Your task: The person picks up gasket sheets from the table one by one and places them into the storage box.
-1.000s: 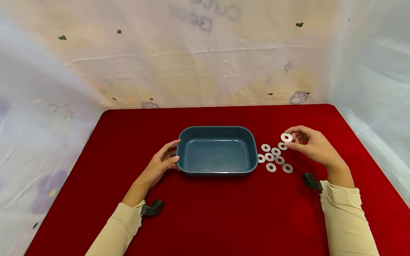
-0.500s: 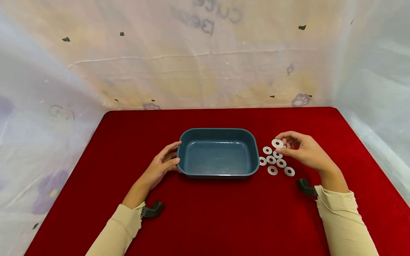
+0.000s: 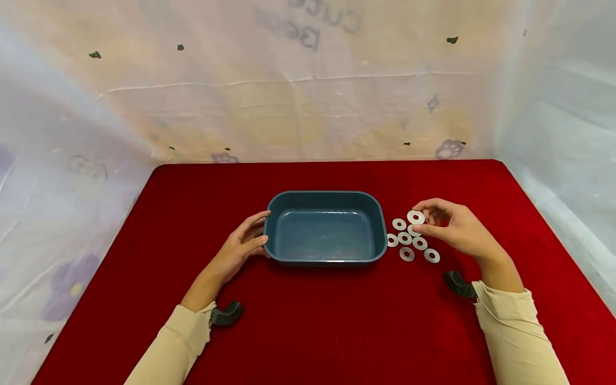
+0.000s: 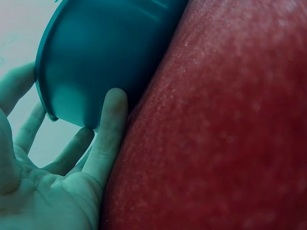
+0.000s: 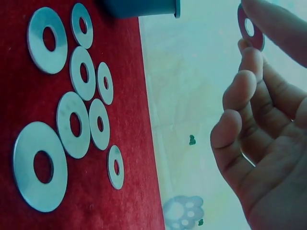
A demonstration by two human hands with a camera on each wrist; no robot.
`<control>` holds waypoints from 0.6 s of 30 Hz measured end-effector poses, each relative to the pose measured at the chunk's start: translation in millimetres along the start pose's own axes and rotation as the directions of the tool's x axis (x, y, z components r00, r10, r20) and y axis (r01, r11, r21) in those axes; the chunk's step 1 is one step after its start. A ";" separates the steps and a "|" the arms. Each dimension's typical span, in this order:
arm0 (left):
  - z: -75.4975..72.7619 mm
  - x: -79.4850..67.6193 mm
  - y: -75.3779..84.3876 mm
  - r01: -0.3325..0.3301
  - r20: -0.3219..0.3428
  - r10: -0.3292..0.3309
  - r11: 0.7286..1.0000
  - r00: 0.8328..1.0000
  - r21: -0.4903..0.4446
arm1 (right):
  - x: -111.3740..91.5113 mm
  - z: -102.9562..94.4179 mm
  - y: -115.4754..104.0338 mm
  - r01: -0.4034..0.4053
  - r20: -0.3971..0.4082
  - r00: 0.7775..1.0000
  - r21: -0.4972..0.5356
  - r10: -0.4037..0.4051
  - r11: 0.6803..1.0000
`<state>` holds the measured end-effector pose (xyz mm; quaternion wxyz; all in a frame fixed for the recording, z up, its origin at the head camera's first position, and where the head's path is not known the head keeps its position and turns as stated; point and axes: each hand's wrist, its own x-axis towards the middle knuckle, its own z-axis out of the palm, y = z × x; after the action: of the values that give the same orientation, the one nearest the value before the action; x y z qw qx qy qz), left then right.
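A dark blue rectangular tub (image 3: 325, 227) sits on the red cloth, its inside bare. My left hand (image 3: 239, 246) rests against the tub's left end. Seen from the left wrist, the fingers are spread and fairly straight, with fingertips on the outer wall (image 4: 81, 72) and rim. Between thumb and fingertips, my right hand (image 3: 459, 227) pinches a flat metal washer (image 3: 409, 215), raised above the cloth. In the right wrist view that washer (image 5: 258, 38) is partly covered by a finger. Several more washers (image 3: 420, 243) lie flat under and beside this hand.
The loose washers (image 5: 41, 165) lie close together, the nearest right at the tub's right side. Red cloth (image 3: 313, 321) covers the table. Pale printed sheeting (image 3: 269, 117) hangs behind it and along both sides.
My right hand has moved left and slightly toward me with the pinched washer, now over the loose ones; it barely moved in the last half second. My left hand stays at the tub.
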<state>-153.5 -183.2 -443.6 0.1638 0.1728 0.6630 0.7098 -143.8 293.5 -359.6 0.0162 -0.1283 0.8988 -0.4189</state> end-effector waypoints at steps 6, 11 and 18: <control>-0.8 2.9 1.4 0.001 0.006 -0.001 1.000 1.000 0.011 | 0.5 2.8 -1.7 0.012 -0.002 1.000 0.026 -0.012 1.000; 0.1 2.6 2.7 0.001 0.005 -0.001 1.000 1.000 0.003 | 2.4 9.0 -3.3 0.005 0.025 1.000 0.029 -0.006 1.000; -0.2 -0.6 1.4 0.003 0.002 -0.003 1.000 1.000 -0.005 | 5.3 14.5 -6.4 0.020 0.051 0.998 0.018 -0.021 1.000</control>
<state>-153.1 -183.7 -442.2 0.1660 0.1720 0.6614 0.7109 -145.6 277.4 -363.7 0.0360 -0.1479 0.8931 -0.4233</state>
